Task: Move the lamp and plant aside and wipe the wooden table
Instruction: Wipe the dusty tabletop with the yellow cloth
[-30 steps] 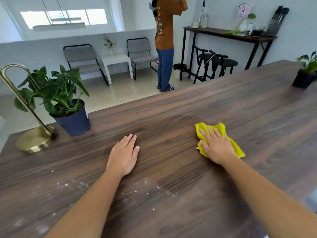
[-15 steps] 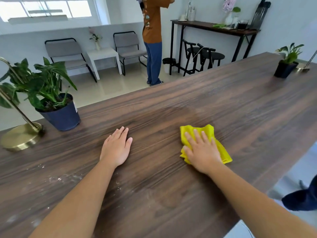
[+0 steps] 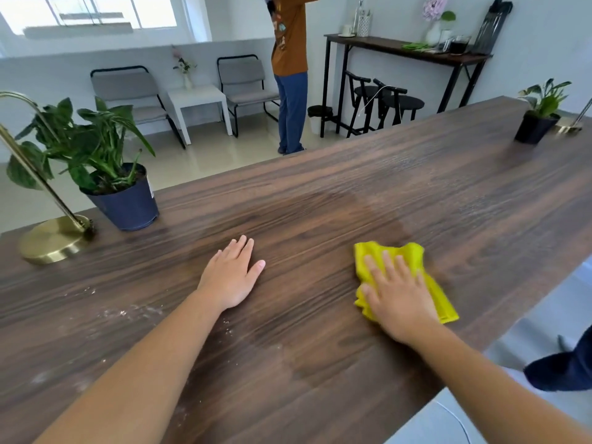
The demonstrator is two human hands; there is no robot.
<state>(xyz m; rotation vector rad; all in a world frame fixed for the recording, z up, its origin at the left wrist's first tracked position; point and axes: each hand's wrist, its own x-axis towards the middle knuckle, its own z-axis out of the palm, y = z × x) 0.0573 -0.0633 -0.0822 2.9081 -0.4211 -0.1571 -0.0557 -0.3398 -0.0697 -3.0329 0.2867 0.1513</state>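
A: Far left of the wooden table (image 3: pixel 416 193)?
B: One brass lamp (image 3: pixel 53 238), round base; beside it one plant (image 3: pixel 96 149), dark blue pot. Both near the table's back edge.
A: Centre?
B: Left hand (image 3: pixel 232 277), flat on bare wood, fingers together, grasping nothing. White crumbs scattered near its forearm.
A: Right?
B: Right hand (image 3: pixel 398 296), palm spread, pressing one yellow cloth (image 3: pixel 439 299) to the tabletop. Far corner: second potted plant (image 3: pixel 541 113).
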